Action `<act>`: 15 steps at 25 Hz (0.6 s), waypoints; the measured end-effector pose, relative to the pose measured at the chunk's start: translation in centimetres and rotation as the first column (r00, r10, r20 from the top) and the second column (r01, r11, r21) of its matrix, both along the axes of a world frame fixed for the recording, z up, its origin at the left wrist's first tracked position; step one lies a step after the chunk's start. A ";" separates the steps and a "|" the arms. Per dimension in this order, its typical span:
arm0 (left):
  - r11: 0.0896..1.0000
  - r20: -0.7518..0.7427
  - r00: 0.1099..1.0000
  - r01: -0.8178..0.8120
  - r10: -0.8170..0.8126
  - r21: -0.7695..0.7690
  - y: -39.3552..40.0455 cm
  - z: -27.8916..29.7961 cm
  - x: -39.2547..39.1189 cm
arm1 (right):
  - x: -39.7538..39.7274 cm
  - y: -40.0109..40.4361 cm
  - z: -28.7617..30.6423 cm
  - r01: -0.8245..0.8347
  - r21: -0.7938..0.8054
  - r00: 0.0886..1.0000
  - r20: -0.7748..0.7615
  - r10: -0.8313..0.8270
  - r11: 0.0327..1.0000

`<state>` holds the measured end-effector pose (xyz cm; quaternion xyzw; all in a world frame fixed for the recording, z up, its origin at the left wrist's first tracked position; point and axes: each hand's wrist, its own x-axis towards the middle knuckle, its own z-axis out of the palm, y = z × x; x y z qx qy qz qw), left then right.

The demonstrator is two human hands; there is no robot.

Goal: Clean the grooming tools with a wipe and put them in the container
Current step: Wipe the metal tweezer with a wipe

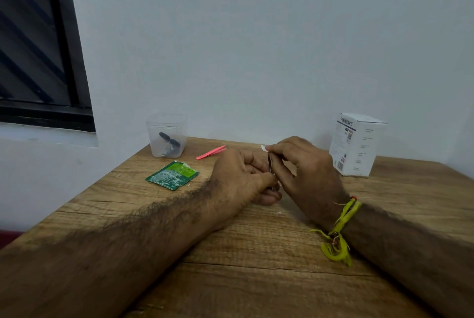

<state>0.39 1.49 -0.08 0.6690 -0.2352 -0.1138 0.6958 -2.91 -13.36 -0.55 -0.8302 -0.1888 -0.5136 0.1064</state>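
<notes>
The left hand [243,176] pinches the lower end of a thin metal tool [269,167], probably tweezers or a small file; it is too slim and too covered to name surely. The tool stands almost upright between the two hands, its long axis running from the left fingers up and a little away toward the wall. The right hand [305,163] closes its thumb and fingers round the upper end, with a white wipe [263,148] folded over the tip; only a small corner of the wipe shows past the fingertips. So both hands are occupied, and neither one is free.

The relation that matters for the coming move, I think, is this: the clear container [167,135] stands at the far left part of the counter [256,253], near the wall, and it lies to the left and further away from the hands. The left hand is the nearer one to it. It already holds some dark tools inside. A pink pair of tweezers [211,152] lies flat on the counter between the container and the left hand, pointing roughly toward the right, and it seems to wait for cleaning. A green sachet [171,175], torn open, lies just in front of the container. A white box [356,144] stands well apart at the right.
</notes>
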 end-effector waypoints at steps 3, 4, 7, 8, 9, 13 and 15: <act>1.000 0.013 1.000 -0.003 0.003 -0.008 0.0 -0.1 0.0 | 0.0 -0.2 -0.1 -0.015 -0.037 0.999 -0.052 0.013 0.999; 1.000 0.018 1.000 -0.002 0.002 -0.008 0.0 -0.2 0.0 | -0.1 -0.2 -0.1 -0.015 -0.051 0.998 -0.059 0.012 0.999; 1.000 0.021 1.000 0.010 -0.010 -0.015 0.1 -0.2 0.2 | 0.1 -0.2 -0.1 -0.019 -0.040 0.998 -0.059 0.016 0.999; 1.000 0.022 1.000 0.010 -0.010 -0.016 0.1 -0.3 0.3 | 0.1 -0.3 -0.1 -0.026 -0.031 0.997 -0.067 0.024 0.999; 1.000 0.025 1.000 0.009 -0.009 -0.015 0.1 -0.3 0.4 | 0.1 -0.4 -0.1 -0.032 -0.025 0.997 -0.076 0.030 0.999; 0.999 0.019 1.000 0.022 -0.022 -0.029 0.2 -0.5 0.5 | 0.0 -0.3 -0.2 -0.062 0.023 0.994 -0.083 0.064 0.998; 0.999 0.011 1.000 0.024 -0.024 -0.026 0.1 -0.4 0.6 | 0.0 -0.3 -0.1 -0.072 0.045 0.993 -0.090 0.076 0.996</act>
